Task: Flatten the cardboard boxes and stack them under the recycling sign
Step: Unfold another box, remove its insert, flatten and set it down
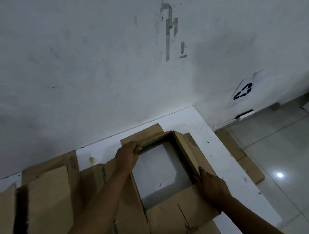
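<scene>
Cardboard box (176,212) sat open on the white table (232,168); your left hand (127,155) clamped its far wall, right hand (212,186) pressed fingers-together on the right wall. Probably light, bendy; grab edges near corners.

Two hands (127,155) (212,186); one open box (185,151); one recycling sign (242,92); one table (226,159).
</scene>
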